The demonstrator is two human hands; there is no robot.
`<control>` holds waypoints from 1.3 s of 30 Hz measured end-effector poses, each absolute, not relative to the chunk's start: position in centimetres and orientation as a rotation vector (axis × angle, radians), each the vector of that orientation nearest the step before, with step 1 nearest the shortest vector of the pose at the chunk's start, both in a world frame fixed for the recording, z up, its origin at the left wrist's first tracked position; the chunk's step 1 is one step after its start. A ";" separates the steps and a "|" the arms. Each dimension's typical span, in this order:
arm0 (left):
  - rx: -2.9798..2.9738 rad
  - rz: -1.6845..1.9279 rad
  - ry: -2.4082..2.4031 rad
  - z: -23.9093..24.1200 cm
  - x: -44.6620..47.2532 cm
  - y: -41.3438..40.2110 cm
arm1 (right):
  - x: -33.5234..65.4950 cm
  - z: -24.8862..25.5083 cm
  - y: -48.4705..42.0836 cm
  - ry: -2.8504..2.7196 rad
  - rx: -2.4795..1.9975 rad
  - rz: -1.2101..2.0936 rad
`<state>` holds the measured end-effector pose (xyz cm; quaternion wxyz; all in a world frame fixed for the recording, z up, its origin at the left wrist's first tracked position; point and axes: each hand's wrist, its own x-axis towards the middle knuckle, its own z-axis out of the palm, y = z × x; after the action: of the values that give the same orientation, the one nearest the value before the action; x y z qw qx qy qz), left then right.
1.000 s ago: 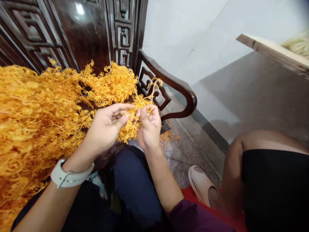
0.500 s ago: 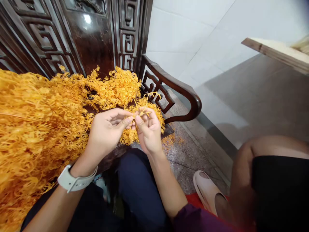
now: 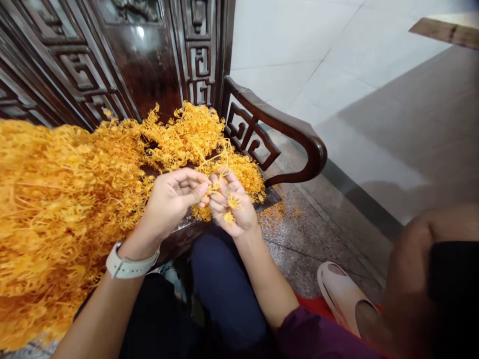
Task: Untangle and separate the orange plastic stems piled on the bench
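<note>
Right hand [image 3: 234,212] pinching sprig [image 3: 216,187], wiry, orange-yellow

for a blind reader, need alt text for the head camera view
The left hand and the right hand pinch a small orange sprig between their fingertips, above a big heap of orange sprigs on a dark carved wooden bench. A pale watch is on the left wrist; another person's sandal shows at lower right.

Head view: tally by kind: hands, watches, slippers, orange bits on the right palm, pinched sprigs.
Hands: 2, left hand, right hand
Watch: 1
Slipper: 1
Orange bits on palm: 2
Sprig pinched by both hands: 1
Total: 7
</note>
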<state>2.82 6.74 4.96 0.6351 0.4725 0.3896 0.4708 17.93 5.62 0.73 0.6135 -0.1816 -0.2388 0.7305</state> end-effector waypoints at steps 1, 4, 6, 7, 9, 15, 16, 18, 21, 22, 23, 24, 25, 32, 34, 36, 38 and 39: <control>1.166 1.106 0.912 5.1 2.8 6.7 | 18.1 0.8 5.7 -0.559 -0.425 1.660; 1.206 1.084 0.879 5.3 3.0 6.5 | 18.6 1.2 5.6 -0.572 -0.398 1.603; 1.035 1.013 0.808 5.1 3.3 6.2 | 18.7 1.5 5.5 -0.547 -0.334 1.627; 0.926 0.985 0.779 4.9 3.5 6.0 | 18.7 1.5 5.4 -0.529 -0.305 1.643; 0.737 0.992 0.744 4.6 4.2 5.7 | 18.6 1.5 5.3 -0.494 -0.274 1.661; 0.531 1.180 0.737 4.6 6.5 5.0 | 18.7 0.6 5.4 -0.398 -0.267 1.612; 0.511 1.170 0.711 4.7 6.7 4.9 | 18.9 0.3 5.6 -0.387 -0.266 1.597; 0.503 1.127 0.637 4.7 7.2 4.6 | 19.4 -0.3 5.9 -0.377 -0.271 1.554; 0.571 1.109 0.577 4.3 7.4 4.4 | 20.2 -1.0 6.4 -0.428 -0.308 1.497; 0.609 1.114 0.592 4.1 7.4 4.5 | 20.4 -1.0 6.4 -0.469 -0.331 1.486; 0.649 1.119 0.617 3.9 7.3 4.6 | 20.5 -1.0 6.3 -0.518 -0.359 1.475; 0.690 1.119 0.644 3.8 7.1 4.8 | 20.5 -0.8 6.2 -0.570 -0.390 1.462; 0.729 1.114 0.667 3.7 6.8 5.0 | 20.5 -0.5 6.1 -0.621 -0.423 1.450; 0.834 1.097 0.741 4.1 5.7 5.2 | 19.8 0.9 5.2 -0.829 -0.547 1.283; 0.874 1.125 0.758 4.2 5.4 5.2 | 19.8 1.0 5.2 -0.833 -0.578 1.268; 0.899 1.172 0.788 4.2 5.1 5.2 | 19.8 1.1 5.1 -0.855 -0.613 1.255; 0.899 1.205 0.816 4.2 4.7 5.3 | 19.6 1.2 5.0 -0.906 -0.649 1.246; 0.894 1.206 0.825 4.3 4.4 5.4 | 19.5 1.2 5.0 -0.928 -0.663 1.242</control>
<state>4.44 5.41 4.30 0.6549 0.3944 0.3638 0.5321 19.52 4.95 1.16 0.6651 -0.2936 -0.4110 0.5501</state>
